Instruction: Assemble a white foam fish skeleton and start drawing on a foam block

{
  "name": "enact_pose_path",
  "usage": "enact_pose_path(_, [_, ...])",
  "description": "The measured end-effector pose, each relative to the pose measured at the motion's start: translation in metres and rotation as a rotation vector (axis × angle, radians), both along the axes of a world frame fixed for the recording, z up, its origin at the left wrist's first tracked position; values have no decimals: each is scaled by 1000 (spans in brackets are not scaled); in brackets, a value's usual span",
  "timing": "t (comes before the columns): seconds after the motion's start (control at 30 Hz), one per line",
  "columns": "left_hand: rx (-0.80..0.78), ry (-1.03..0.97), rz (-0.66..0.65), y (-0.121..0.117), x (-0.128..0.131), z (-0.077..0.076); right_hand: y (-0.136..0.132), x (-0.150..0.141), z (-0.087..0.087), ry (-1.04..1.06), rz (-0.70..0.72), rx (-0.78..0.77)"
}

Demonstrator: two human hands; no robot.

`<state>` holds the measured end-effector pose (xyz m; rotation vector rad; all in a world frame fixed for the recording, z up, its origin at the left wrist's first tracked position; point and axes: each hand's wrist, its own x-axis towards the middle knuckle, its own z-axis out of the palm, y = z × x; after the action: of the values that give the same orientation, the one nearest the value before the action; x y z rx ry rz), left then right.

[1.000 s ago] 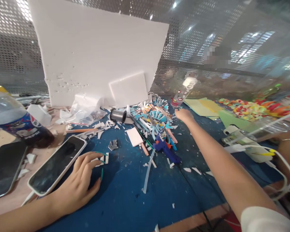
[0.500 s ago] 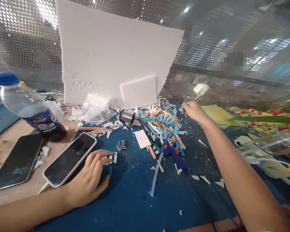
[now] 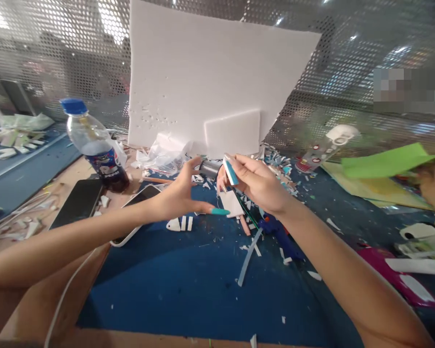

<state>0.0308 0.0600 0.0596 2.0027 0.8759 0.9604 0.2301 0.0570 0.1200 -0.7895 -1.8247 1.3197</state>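
My right hand (image 3: 261, 183) is raised above the blue mat (image 3: 188, 290) and pinches a small blue-and-white foam strip (image 3: 230, 172) between its fingers. My left hand (image 3: 181, 193) hovers just left of it, fingers spread and open, a teal-painted thumbnail pointing right. Below the hands lie a white foam square (image 3: 232, 203), small white foam bits (image 3: 183, 224) and a blue glue gun (image 3: 279, 232), partly hidden by my right wrist.
A large white foam board (image 3: 210, 82) leans on the perforated metal screen behind. A cola bottle (image 3: 96, 147) and two phones (image 3: 76, 203) sit at left. Green paper (image 3: 384, 162), held by another person's hand (image 3: 433, 186), is at right. Foam scraps litter the mat.
My right hand drew back from the far scrap pile holding the blue-and-white strip. My left hand lifted off the mat by the phone and rose toward it. The view shifted left.
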Motion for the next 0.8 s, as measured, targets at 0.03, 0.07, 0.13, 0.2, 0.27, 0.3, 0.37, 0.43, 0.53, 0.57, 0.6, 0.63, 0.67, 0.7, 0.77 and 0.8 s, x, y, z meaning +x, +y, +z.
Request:
enact_pose_path(0.03, [-66,-14,-127,8,8,3,1,-4,0,24,10,-12])
enact_pose_path(0.07, [-156,-2,-281,15,16,6,2,-7,0,45,7,-18])
enact_pose_path(0.13, [-231,57,-394,23,26,10,5,-8,-1,80,-14,-34])
enact_pose_path(0.2, [-263,103,-419,28,29,13,9,-3,-2,107,-67,-43])
enact_pose_path(0.27, [-256,133,-381,34,24,18,14,10,-4,101,-191,-20])
enact_pose_path(0.3, [-245,151,-350,38,19,22,17,19,-7,76,-286,0])
enact_pose_path(0.37, [-211,207,-296,52,7,31,23,39,-13,-43,-509,14])
enact_pose_path(0.43, [-178,300,-257,70,-4,41,27,58,-22,-113,-620,-2])
enact_pose_path(0.53, [-92,402,-114,98,-13,53,25,75,-38,-182,-709,2])
enact_pose_path(0.57, [-56,429,-62,106,-13,55,21,76,-43,-200,-714,-1])
enact_pose_path(0.6, [-24,461,-27,114,-12,57,17,74,-47,-214,-704,-12])
enact_pose_path(0.63, [7,491,-6,120,-10,58,11,69,-50,-224,-676,-33])
enact_pose_path(0.67, [37,533,3,124,-8,59,4,62,-53,-228,-632,-63])
enact_pose_path(0.7, [64,597,0,128,-6,60,-3,54,-56,-228,-576,-99])
enact_pose_path(0.77, [106,737,-30,129,-2,61,-19,36,-60,-208,-456,-175])
enact_pose_path(0.8, [131,786,-45,126,-1,62,-26,28,-62,-192,-411,-206])
